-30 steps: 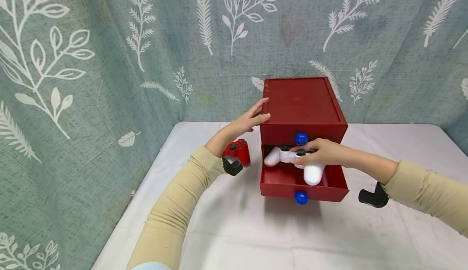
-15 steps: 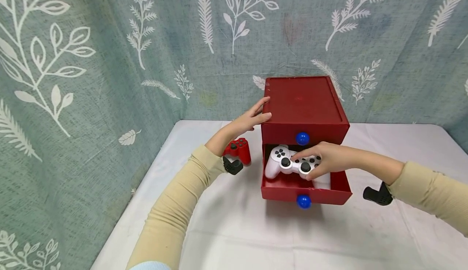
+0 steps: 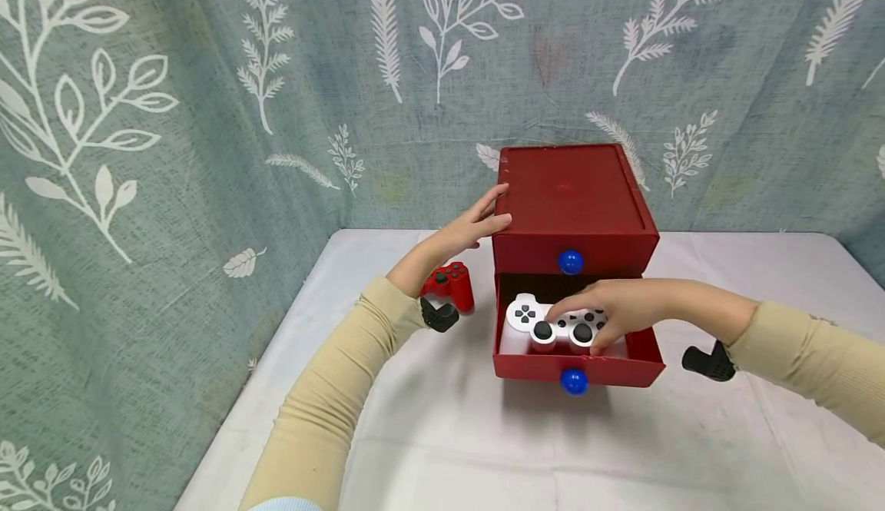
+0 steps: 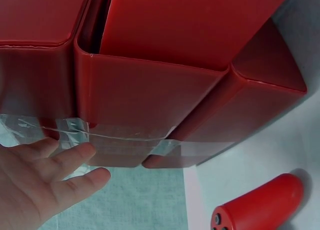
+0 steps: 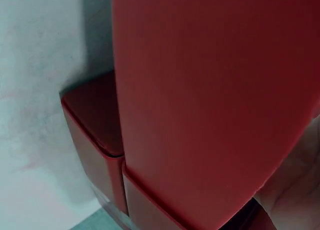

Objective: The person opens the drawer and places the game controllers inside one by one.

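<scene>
A small red drawer cabinet [image 3: 574,188] stands on the table, its lower drawer [image 3: 532,369] pulled out. In that drawer sits a white game controller [image 3: 560,326], buttons and sticks facing up. My right hand [image 3: 618,307] holds the controller from above, with thumb at the near side and fingers over the top; its right end is hidden by the hand. In the head view my left hand [image 3: 466,230] rests at the cabinet's upper left edge, fingers extended. The left wrist view shows that hand's spread fingers [image 4: 75,185] beside the cabinet's side wall.
A red game controller [image 3: 452,284] lies on the white table left of the cabinet, partly behind the left wrist. Blue round knobs [image 3: 570,263] stick out from the drawer fronts. A green leaf-patterned curtain [image 3: 401,111] hangs behind and to the left.
The white controller has gone from tilted to flatter and lower in the drawer, the right hand moving with it. The left hand stays at the cabinet.
</scene>
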